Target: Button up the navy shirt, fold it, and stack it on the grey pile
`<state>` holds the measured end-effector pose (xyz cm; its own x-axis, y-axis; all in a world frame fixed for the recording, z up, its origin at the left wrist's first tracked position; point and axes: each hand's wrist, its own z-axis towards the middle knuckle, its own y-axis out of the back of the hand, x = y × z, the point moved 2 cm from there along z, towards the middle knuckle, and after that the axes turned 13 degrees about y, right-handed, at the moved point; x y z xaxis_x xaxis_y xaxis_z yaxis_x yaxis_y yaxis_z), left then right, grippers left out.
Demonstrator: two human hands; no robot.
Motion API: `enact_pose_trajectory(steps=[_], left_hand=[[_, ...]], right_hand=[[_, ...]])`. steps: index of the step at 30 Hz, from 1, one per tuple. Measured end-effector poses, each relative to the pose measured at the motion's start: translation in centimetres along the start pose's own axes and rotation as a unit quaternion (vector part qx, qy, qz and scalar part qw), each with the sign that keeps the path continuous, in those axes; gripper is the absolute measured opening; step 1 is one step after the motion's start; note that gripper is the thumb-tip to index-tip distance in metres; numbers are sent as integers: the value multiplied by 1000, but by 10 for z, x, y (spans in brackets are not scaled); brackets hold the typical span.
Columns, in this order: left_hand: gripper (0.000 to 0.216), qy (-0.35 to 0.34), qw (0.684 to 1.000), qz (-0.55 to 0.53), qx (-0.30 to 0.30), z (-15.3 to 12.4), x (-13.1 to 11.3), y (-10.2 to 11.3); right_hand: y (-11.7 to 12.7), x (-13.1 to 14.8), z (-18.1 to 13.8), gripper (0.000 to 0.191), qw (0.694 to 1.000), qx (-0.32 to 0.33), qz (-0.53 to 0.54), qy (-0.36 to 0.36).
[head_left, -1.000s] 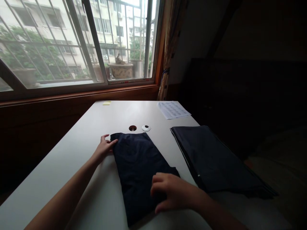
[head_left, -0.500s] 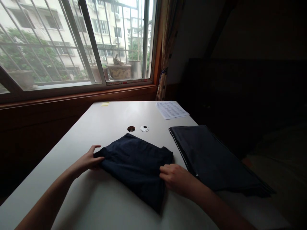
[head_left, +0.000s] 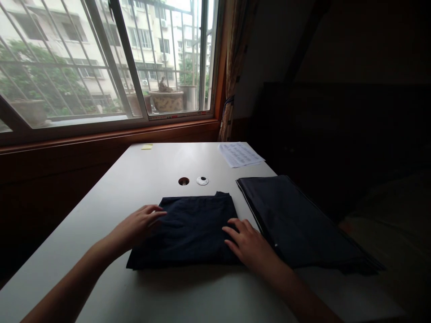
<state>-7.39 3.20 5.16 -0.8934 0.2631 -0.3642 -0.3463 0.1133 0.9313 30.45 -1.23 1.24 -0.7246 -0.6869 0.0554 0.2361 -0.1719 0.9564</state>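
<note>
A folded dark navy cloth (head_left: 193, 233) lies on the white table in front of me, its long edges running roughly left to right. A small corner sticks up at its far right edge. Over the cloth's left side is my left hand (head_left: 143, 224), fingers stretched out and apart from the thumb, gripping nothing. My right hand (head_left: 244, 240) is at the cloth's right side with its fingers spread, the tips on or just above the fabric. Whether the fingertips press on it, I cannot tell.
To the right lies a flat stack of dark cloth (head_left: 299, 220). Printed papers (head_left: 239, 154) and a yellow sticky note (head_left: 147, 146) rest at the far end of the white table (head_left: 111, 193). A cable hole (head_left: 183, 181) and a round white cap (head_left: 202, 181) are beyond the cloth.
The cloth has turned from a slanted position to lie squarer to me. Both hands have loosened from its edges, the right one opening from a pinch.
</note>
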Motion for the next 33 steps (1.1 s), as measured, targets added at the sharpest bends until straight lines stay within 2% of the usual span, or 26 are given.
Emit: enact_pose_trajectory(steps=[1, 3, 7, 12, 17, 21, 24, 29, 31, 33], left_hand=[[38, -45, 999, 12, 14, 15, -5, -11], [42, -77, 995, 35, 44, 42, -9, -33], [62, -14, 997, 56, 57, 83, 4, -62], [58, 24, 998, 58, -4, 103, 31, -72], [48, 8, 997, 8, -74, 97, 42, -69], [41, 31, 997, -9, -70, 91, 46, -57], [29, 59, 997, -28, -31, 89, 50, -47], [26, 120, 989, -60, 60, 75, 53, -35], [27, 135, 983, -70, 102, 59, 50, -31], [28, 141, 973, -91, 159, 35, 42, -28]], right_hand=[[-2, 3, -3, 37, 1000, 5, 5, 3], [-6, 7, -11, 40, 1000, 8, 11, 3], [-9, 11, -28, 42, 1000, -12, 8, -26], [-13, 12, -45, 44, 994, -42, 20, -101], [-19, 9, -49, 51, 982, -8, 72, -173], [-11, 5, -40, 51, 972, 30, 148, -178], [0, -1, -25, 52, 966, 81, 176, -173], [16, -34, 13, 53, 966, 143, 118, -177], [18, -55, 31, 51, 966, 152, 101, -182], [17, -76, 51, 47, 968, 119, 108, -193]])
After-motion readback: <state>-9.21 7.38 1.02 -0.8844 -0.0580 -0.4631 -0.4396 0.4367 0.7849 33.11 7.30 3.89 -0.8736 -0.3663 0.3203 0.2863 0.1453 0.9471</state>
